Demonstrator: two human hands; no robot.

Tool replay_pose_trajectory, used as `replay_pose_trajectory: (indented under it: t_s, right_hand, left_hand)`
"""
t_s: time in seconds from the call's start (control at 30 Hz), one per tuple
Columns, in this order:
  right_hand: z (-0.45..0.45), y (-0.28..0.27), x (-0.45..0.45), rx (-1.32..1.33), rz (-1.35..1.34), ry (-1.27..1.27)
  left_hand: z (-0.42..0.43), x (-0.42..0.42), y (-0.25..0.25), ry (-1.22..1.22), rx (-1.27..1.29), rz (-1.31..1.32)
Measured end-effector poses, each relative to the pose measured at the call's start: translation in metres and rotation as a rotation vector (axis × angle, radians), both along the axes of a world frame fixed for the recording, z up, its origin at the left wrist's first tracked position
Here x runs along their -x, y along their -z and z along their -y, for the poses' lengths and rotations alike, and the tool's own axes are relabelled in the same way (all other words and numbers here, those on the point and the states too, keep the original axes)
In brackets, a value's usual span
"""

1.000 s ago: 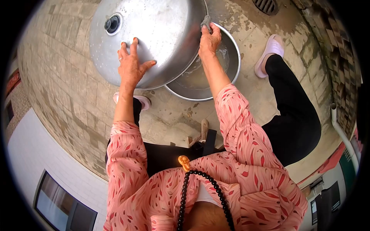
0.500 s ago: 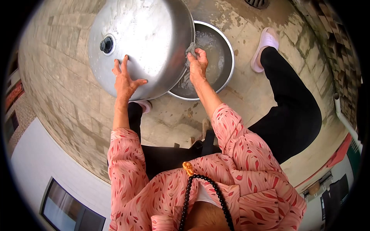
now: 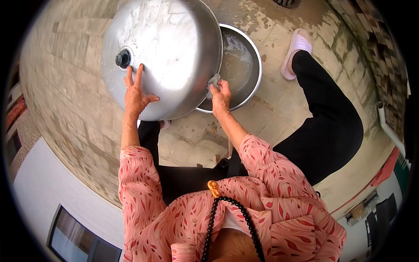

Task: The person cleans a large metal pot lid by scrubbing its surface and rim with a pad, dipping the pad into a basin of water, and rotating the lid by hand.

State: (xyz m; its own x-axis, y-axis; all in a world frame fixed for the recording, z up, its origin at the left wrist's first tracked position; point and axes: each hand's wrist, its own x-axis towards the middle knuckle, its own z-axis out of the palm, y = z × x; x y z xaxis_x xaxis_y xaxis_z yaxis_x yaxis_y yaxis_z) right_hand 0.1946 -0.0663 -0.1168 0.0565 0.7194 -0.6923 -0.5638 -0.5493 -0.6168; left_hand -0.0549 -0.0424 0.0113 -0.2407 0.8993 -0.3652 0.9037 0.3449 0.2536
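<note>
A big domed metal lid [image 3: 170,52] with a black knob [image 3: 123,58] is tilted over the left part of a metal basin [image 3: 244,70] that has water in it. My left hand [image 3: 136,97] rests on the lid's outer face just below the knob, its fingers spread. Pinched in my right hand [image 3: 221,97] is a grey cloth [image 3: 213,85], which touches the lid's rim at the lower right, in front of the basin. The inner side of the lid is hidden.
The basin stands on stone paving [image 3: 74,96]. A drain grate [image 3: 287,2] lies at the top, and a brick wall [image 3: 379,52] with a white pipe [image 3: 389,129] runs along the right. My feet in pale pink shoes [image 3: 299,43] flank the basin and lid.
My right hand has moved down along the lid's rim with the cloth. The lid has shifted against the basin, and my left hand is now closer to the knob.
</note>
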Motion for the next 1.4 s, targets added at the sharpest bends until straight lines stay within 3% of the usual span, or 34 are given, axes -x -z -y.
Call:
replay_pose_trajectory:
  t_s: [0.07,0.17,0.23,0.3,0.4,0.5,0.57,0.63,0.7,0.73,0.83,0.93,1.03,1.07,1.13,1.23,1.3,1.4]
  right_hand:
    - [-0.003,0.0,-0.009,-0.042,0.074,-0.102]
    - [-0.043,0.026,-0.04,-0.164,0.605,-0.179]
    - [-0.078,0.048,-0.064,-0.41,1.117,-0.198]
    - [-0.081,0.063,-0.074,-0.479,1.185,-0.505]
    - [-0.075,0.066,-0.058,-0.087,0.805,-0.648]
    - [-0.09,0.031,-0.037,-0.034,0.144,0.148]
    - [-0.117,0.006,-0.017,-0.275,0.297,0.073]
    - [-0.148,-0.009,-0.006,-0.428,0.463,-0.211]
    - [-0.172,0.011,0.005,-0.406,0.648,-0.119]
    - [-0.17,0.016,0.005,-0.265,0.583,-0.115]
    - [-0.129,0.028,0.004,-0.275,0.589,-0.022]
    - [-0.082,0.004,-0.006,-0.21,0.466,-0.008]
    - [-0.114,0.015,-0.006,-0.212,0.568,-0.07]
    - [-0.143,-0.005,-0.008,-0.19,0.554,-0.113]
    - [-0.189,0.019,-0.001,-0.277,0.576,-0.131]
    - [-0.181,0.033,-0.001,-0.324,0.671,-0.146]
    - [-0.146,0.02,-0.014,-0.244,0.534,-0.182]
    - [-0.096,0.013,-0.019,-0.233,0.606,-0.155]
  left_hand:
    - [-0.002,-0.01,-0.005,0.012,0.02,-0.055]
    - [-0.008,-0.043,0.005,-0.042,0.014,0.008]
    - [-0.017,-0.071,-0.007,-0.052,0.131,-0.114]
    - [-0.019,-0.074,-0.008,-0.056,0.132,-0.111]
    - [-0.014,-0.071,-0.007,-0.043,0.121,-0.117]
    - [-0.013,-0.07,-0.006,-0.026,0.123,-0.12]
    - [-0.009,-0.067,-0.002,-0.035,0.113,-0.113]
    - [-0.011,-0.068,0.0,-0.042,0.116,-0.114]
    - [-0.014,-0.072,-0.006,-0.048,0.149,-0.132]
    - [-0.014,-0.072,-0.008,-0.048,0.148,-0.131]
    - [-0.015,-0.075,-0.008,-0.054,0.146,-0.121]
    - [-0.015,-0.072,-0.007,-0.051,0.151,-0.122]
    - [-0.01,-0.068,-0.004,-0.041,0.126,-0.125]
    - [-0.008,-0.067,-0.002,-0.028,0.103,-0.127]
    - [-0.009,-0.067,0.0,-0.024,0.093,-0.127]
    - [-0.015,-0.071,-0.005,-0.058,0.141,-0.13]
    - [-0.017,-0.073,-0.008,-0.074,0.187,-0.146]
    - [-0.015,-0.073,-0.007,-0.071,0.182,-0.149]
